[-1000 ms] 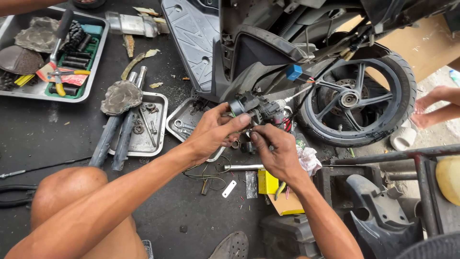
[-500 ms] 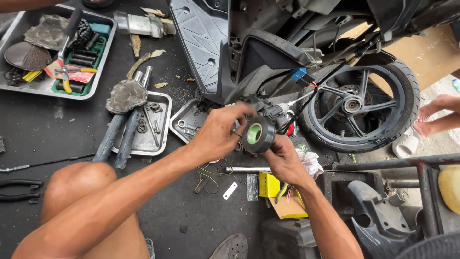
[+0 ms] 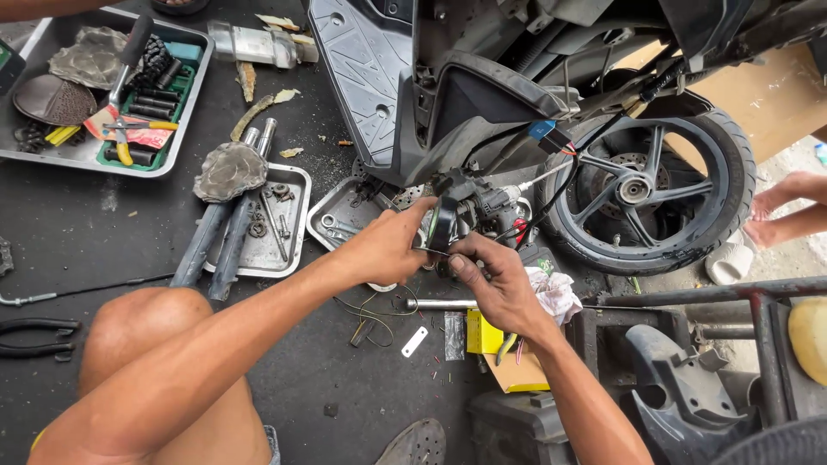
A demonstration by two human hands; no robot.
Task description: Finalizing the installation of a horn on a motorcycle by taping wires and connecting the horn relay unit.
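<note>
You are working with two hands. Your left hand (image 3: 388,250) is pinching a black roll of tape (image 3: 442,226) edge-on, and your right hand (image 3: 500,288) is curling its fingers around the wire bundle (image 3: 482,207) just right of the roll. The roll is sitting between both hands, near the scooter (image 3: 482,103), just left of the wheel (image 3: 646,194). One wheel is showing. Three metal trays are lying on the floor (image 3: 86,232): a big one (image 3: 185,112) far left holding tools, a middle one (image 3: 297,215) with bolts, a small one (image 3: 332,207) partly under your left hand. Two fork tubes (image 3: 220,241) are crossing the middle tray. One pair of pliers (image 3: 34,336) is lying near left. One white rag (image 3: 556,293) is touching your right wrist. The floor is dark, oily, littered with scraps; pale ground is showing far right. Another person's hand (image 3: 788,211) is getting cut off at the right edge. What your right fingertips are gripping is hard to make out.
</note>
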